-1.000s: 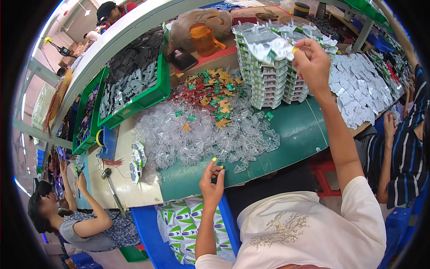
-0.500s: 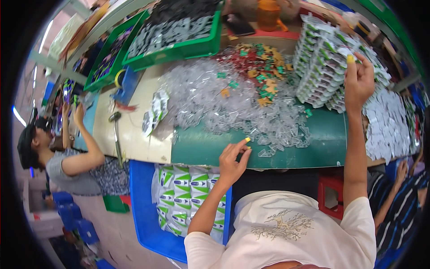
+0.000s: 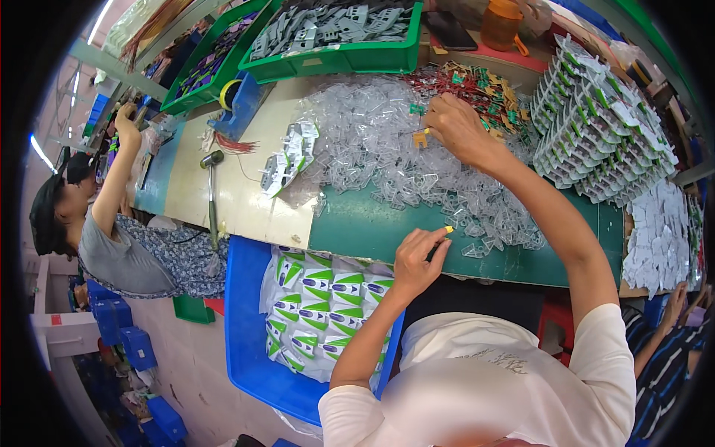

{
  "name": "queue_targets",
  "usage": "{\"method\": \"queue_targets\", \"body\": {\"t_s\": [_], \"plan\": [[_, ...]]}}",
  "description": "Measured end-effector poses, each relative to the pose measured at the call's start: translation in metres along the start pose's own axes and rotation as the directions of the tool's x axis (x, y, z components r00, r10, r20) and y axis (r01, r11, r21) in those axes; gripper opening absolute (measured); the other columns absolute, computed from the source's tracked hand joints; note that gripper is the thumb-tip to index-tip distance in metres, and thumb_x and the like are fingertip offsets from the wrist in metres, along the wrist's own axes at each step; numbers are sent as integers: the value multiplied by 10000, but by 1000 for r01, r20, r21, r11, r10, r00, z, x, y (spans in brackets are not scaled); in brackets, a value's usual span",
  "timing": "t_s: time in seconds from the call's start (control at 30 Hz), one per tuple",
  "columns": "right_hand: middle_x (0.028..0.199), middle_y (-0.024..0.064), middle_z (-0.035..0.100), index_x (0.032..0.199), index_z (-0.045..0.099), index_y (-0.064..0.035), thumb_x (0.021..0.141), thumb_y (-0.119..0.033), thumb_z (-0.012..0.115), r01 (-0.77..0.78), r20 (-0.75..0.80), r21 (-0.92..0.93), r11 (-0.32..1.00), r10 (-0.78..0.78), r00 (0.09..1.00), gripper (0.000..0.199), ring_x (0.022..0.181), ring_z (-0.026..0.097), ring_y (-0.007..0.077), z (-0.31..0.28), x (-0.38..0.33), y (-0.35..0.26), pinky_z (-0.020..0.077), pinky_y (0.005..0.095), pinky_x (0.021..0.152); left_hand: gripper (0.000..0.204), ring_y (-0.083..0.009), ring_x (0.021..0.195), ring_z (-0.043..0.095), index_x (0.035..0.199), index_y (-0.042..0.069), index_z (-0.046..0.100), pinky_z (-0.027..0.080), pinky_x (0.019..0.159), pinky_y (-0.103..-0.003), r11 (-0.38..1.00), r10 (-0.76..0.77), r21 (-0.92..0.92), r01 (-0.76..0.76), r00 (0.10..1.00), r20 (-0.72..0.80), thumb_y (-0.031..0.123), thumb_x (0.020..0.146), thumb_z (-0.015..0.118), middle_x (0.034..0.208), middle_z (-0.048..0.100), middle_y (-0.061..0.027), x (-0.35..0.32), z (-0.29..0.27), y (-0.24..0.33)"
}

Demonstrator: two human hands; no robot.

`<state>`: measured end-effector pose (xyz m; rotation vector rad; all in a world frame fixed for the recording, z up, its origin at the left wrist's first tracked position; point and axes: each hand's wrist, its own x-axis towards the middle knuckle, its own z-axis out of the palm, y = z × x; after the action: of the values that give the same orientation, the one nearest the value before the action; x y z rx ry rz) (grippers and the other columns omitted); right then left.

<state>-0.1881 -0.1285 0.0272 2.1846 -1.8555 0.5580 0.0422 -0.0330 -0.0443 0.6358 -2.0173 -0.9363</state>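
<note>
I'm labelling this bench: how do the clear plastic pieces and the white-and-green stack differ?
The clear plastic pieces are see-through; the white-and-green stack is mostly white with green parts. The pieces lie in a loose heap, while the stack rises in tiers. Both contain many items.

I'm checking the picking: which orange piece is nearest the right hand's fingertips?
The orange piece by itself over the clear parts, just left of the right hand; the other orange pieces lie beyond that hand or to its right.
</note>
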Motion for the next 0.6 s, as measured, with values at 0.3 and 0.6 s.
{"method": "queue_targets", "body": {"t_s": [0.3,0.6], "plan": [[989,102,692,1023,651,11,938,-170,635,-91,40,985,149,315,948,200,927,678,145,-93,24,25,553,266,843,167,-269,688,609,940,11,670,475,640,-362,999,31,23,-31,999,-13,3,780,717,797,673,-94,1,-1,0],[647,-29,573,839,655,-4,834,-118,650,-383,181,753,535,391,902,114,598,499,30,-90,-60,-24,397,221,531,181,-148,750,633,1028,-21,667,501,692,-266,960,-216,-177,216,976,19,11,850,686,855,657,-90,5,-10,7]]}}
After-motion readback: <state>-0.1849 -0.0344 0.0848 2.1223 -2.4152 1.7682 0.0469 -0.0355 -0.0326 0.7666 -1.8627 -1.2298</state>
